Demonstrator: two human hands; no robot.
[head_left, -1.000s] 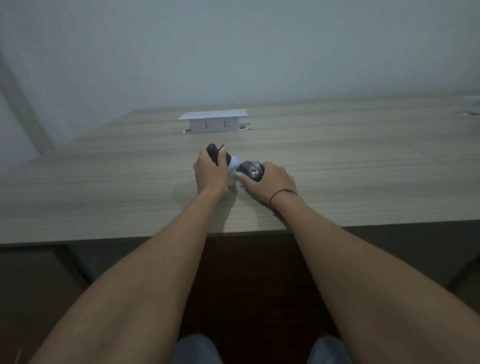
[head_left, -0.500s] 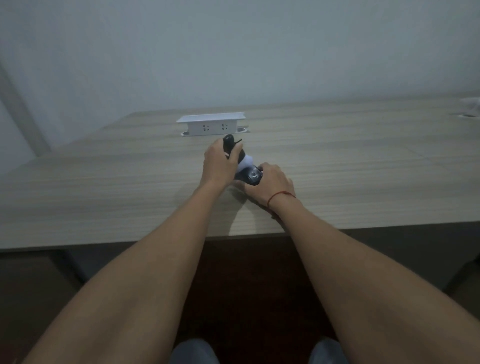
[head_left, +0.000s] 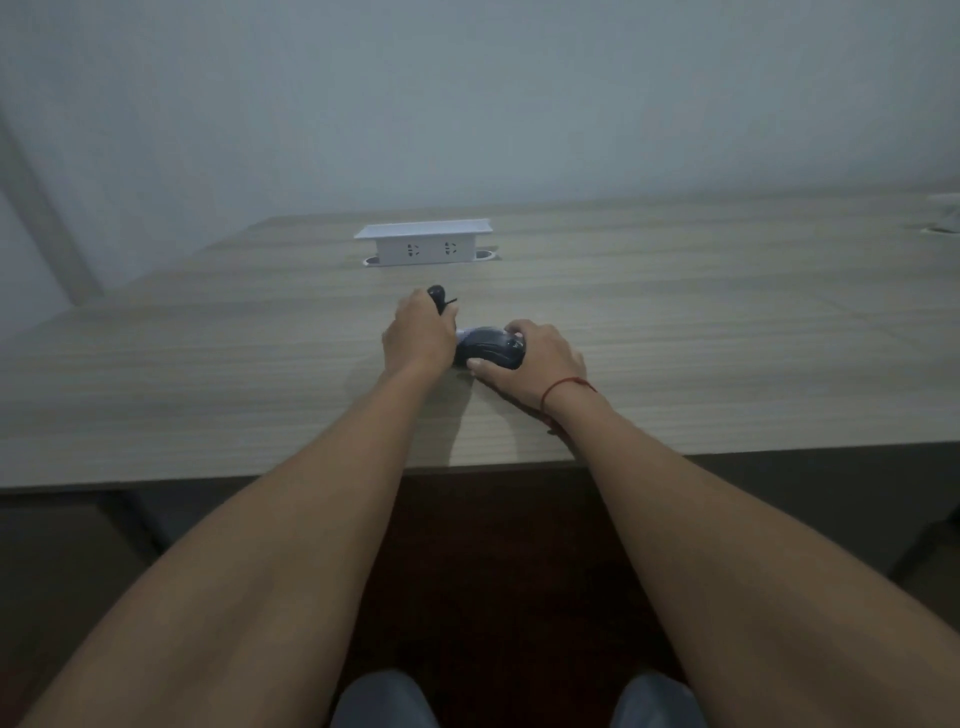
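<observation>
A dark computer mouse (head_left: 491, 348) lies on the wooden table (head_left: 208, 374), held from the right by my right hand (head_left: 530, 364), thumb at its near side and fingers over its far side. My left hand (head_left: 418, 335) grips a small black object (head_left: 437, 297) just left of the mouse; its rounded tip and a thin black cord stick out above the fist. A pale patch shows between the two hands, too blurred to name. A red string circles my right wrist.
A white pop-up socket box (head_left: 423, 241) with two outlets stands raised on the table behind my hands. A pale object (head_left: 943, 218) sits at the far right edge. The table's front edge runs just below my wrists; my knees show beneath.
My left hand, raised with the black object half a second ago, has come back down and to the left. The mouse lies flatter on the table under my right hand.
</observation>
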